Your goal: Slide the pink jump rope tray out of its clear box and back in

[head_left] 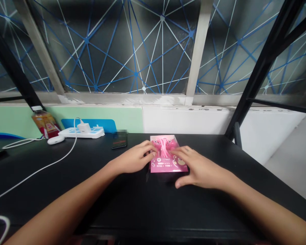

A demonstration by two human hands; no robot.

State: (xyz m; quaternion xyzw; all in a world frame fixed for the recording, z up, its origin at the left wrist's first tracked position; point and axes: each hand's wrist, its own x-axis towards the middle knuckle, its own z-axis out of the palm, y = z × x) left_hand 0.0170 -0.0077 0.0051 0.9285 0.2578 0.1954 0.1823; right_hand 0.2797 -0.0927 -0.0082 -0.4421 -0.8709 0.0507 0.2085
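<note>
A pink box point(165, 166) with a cartoon bear print lies on the black desk in front of me. Through its upper part shows a bundle of pink cord point(164, 148) with round pink pieces on both sides. My left hand point(139, 154) is at the box's left edge, fingers bent loosely and apart. On the right side, my right hand point(197, 166) has its fingers over the box's edge and its thumb spread away toward me. Neither hand is closed around the box.
A dark phone point(119, 140) lies left of the box on the desk point(132, 207). Farther left are a white power strip point(95, 132) with a charger point(84, 128), a round white object point(55, 140), a drink bottle point(46, 122) and a long white cable point(44, 167). Black frame posts point(255, 73) flank the desk.
</note>
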